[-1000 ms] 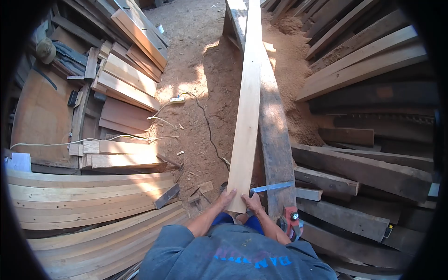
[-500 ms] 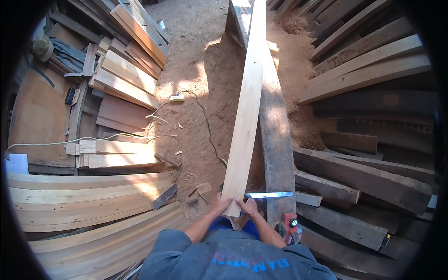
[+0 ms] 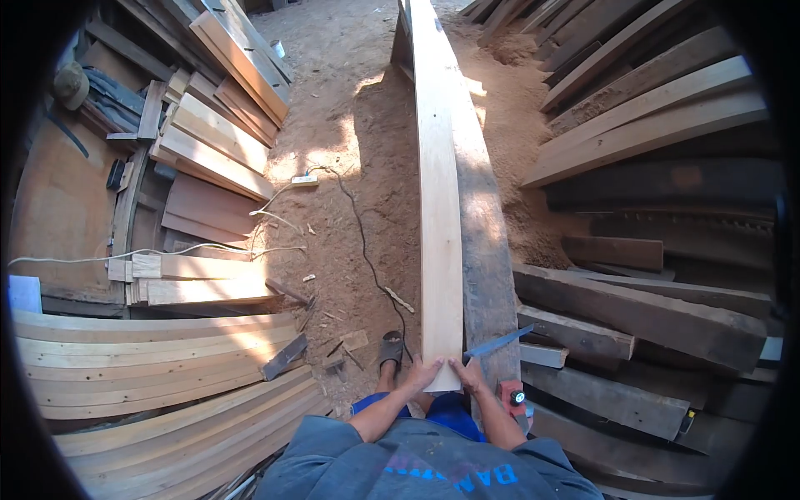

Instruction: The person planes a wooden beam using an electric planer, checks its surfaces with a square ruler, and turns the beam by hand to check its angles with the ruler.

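Observation:
A long pale wooden plank (image 3: 440,250) runs away from me, its near end between my hands. My left hand (image 3: 423,373) is closed on the plank's left edge, thumb on top. On the opposite edge, my right hand (image 3: 468,375) grips the same end, thumb also on top. A thin straight metal blade (image 3: 500,340), perhaps of a square or saw, sticks out rightward from beside my right hand; whether those fingers also hold its handle is hidden. Under and right of the plank lies a thick, worn wooden beam (image 3: 490,258). A red power tool (image 3: 512,398) sits near its close end.
Stacked boards (image 3: 158,358) fill the left side, and dark timbers (image 3: 642,317) lie along the right. A power strip (image 3: 304,180) with a dark cable (image 3: 364,242) lies on the sawdust-covered ground (image 3: 333,225). My sandalled foot (image 3: 390,346) is left of the plank.
The plank's near end has swung right, so it now lies more in line with the beam. Both hands moved with it. The metal blade has turned, its far tip now pointing farther away from me.

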{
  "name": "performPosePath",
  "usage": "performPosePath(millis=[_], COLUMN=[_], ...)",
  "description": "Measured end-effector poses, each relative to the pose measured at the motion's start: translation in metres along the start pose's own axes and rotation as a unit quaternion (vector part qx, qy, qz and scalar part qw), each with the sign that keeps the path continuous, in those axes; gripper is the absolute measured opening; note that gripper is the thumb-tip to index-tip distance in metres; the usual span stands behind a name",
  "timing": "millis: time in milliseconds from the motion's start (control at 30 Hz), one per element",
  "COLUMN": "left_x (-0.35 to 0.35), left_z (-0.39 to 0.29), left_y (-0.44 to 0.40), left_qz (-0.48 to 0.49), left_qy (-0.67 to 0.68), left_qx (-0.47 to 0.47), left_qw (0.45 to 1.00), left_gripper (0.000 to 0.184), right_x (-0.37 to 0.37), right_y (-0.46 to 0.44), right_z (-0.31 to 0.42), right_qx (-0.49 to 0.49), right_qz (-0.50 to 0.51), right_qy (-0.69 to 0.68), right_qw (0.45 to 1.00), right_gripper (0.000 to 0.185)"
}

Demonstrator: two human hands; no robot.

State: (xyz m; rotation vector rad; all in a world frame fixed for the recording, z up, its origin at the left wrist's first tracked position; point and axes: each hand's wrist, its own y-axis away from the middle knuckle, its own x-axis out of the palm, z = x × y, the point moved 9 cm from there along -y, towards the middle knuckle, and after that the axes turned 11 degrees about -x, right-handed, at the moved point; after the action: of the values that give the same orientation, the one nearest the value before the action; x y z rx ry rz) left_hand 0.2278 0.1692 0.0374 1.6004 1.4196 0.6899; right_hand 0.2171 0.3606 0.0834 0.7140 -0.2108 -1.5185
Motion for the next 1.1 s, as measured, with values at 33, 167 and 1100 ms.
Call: performPosePath(millis=[33, 167, 1100], left_x=[0.006, 0.011, -0.059], left_z=[0.003, 0.040, -0.039], left_y=[-0.004, -0.042, 0.060], left_qz=[0.001, 0.005, 0.145], left_qy=[-0.017, 0.039, 0.157], left_qx=[-0.009, 0.019, 0.150], left_qw=[1.000, 0.999, 0.965], left_gripper=[0.094, 0.089, 0.115], right_x=[0.002, 0.000, 0.151], right_y=[-0.010, 0.012, 0.004], right_z=[-0.035, 0.001, -0.025], right_qx=[-0.015, 0.015, 0.124], right_qz=[-0.003, -0.009, 0.088], right_qy=[-0.055, -0.041, -0.495], right_qw=[0.998, 0.999, 0.856], right_gripper=[0.057, 0.063, 0.044])
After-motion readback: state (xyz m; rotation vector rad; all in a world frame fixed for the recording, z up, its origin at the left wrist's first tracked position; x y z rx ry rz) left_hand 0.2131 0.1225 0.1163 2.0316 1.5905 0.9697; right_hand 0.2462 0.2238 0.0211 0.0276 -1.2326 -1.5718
